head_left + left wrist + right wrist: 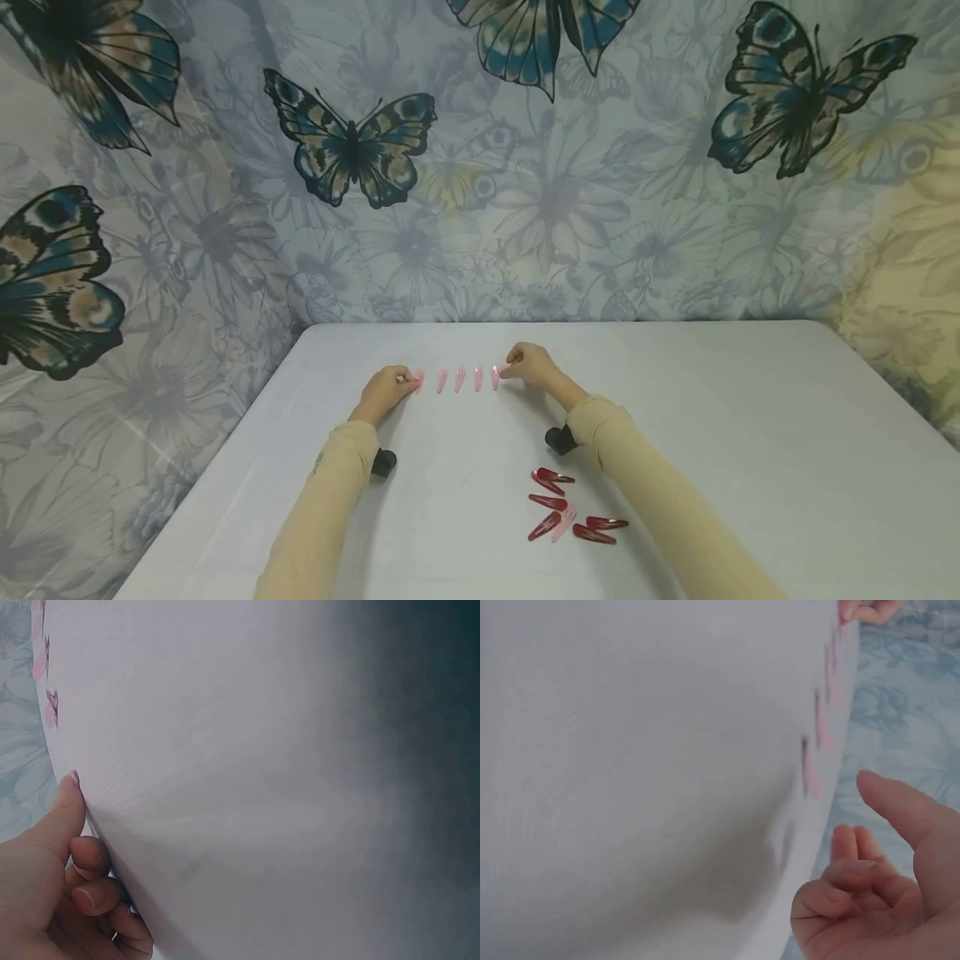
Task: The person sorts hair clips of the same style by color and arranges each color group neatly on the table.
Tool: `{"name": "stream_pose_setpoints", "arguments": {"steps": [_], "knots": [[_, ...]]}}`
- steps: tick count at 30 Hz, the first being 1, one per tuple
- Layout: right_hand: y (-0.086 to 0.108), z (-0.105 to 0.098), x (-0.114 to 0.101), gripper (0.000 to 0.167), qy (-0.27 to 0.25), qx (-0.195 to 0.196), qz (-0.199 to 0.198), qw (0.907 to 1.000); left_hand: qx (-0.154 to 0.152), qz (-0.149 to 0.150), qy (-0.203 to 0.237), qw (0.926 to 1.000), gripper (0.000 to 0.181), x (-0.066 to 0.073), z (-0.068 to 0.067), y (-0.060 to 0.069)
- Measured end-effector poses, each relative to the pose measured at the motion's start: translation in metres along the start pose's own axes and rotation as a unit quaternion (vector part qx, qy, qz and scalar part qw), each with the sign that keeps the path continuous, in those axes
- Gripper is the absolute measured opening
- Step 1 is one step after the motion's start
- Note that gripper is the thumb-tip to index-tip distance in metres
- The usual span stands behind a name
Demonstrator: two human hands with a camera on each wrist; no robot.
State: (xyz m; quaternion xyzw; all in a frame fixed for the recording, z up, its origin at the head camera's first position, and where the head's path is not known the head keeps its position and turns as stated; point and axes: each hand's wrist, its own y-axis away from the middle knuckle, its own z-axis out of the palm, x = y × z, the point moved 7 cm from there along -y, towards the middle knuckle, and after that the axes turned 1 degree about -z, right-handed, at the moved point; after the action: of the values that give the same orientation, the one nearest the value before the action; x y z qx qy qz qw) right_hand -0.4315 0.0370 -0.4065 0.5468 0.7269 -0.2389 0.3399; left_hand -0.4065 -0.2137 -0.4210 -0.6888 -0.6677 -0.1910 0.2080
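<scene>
Covering the back and the left side, a patterned cloth (555, 250) carries large butterflies and pale flowers. In front of it spreads a white table (750, 433). Two long cream arms reach over it, the left sleeve (322, 500) and the right sleeve (667, 500). A small black object (384, 462) shows by the left wrist, and another by the right. The left hand (385, 390) pinches the left-end pink clip (419, 380) between thumb and finger, its other fingers curled. The right hand (532, 365) is loosely curled, thumb well apart from the fingers and nothing held, just beside the right-end pink clip (495, 378). Three more pink clips stand between these two, all five in a spaced row near the table's far edge. Nearer the viewer, dark red clips (594, 534) lie scattered around a pale pink clip (562, 525).
</scene>
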Motion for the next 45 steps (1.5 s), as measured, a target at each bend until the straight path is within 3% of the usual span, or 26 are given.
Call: {"name": "stream_pose_setpoints", "arguments": {"steps": [9, 19, 27, 37, 45], "knots": [[0.016, -0.018, -0.023, 0.021, -0.052, 0.047, -0.078, 0.9945, 0.002, 0.008, -0.005, 1.0, 0.019, 0.0, 0.0, -0.001], [0.031, -0.03, -0.036, 0.02, -0.054, 0.051, -0.088, 0.9933, -0.002, 0.005, 0.006, 1.0, 0.019, -0.004, 0.002, -0.003], [0.054, -0.041, -0.047, 0.022, -0.064, 0.062, -0.151, 0.9845, 0.002, 0.004, 0.002, 1.0, 0.02, -0.003, 0.0, -0.003], [0.086, -0.036, -0.048, 0.02, -0.115, 0.028, -0.162, 0.9798, 0.009, 0.008, 0.006, 0.9999, 0.019, -0.006, -0.001, 0.0], [0.11, -0.04, -0.036, 0.02, -0.112, 0.019, -0.17, 0.979, 0.015, 0.017, -0.001, 0.9998, 0.02, -0.003, 0.0, 0.001]]}}
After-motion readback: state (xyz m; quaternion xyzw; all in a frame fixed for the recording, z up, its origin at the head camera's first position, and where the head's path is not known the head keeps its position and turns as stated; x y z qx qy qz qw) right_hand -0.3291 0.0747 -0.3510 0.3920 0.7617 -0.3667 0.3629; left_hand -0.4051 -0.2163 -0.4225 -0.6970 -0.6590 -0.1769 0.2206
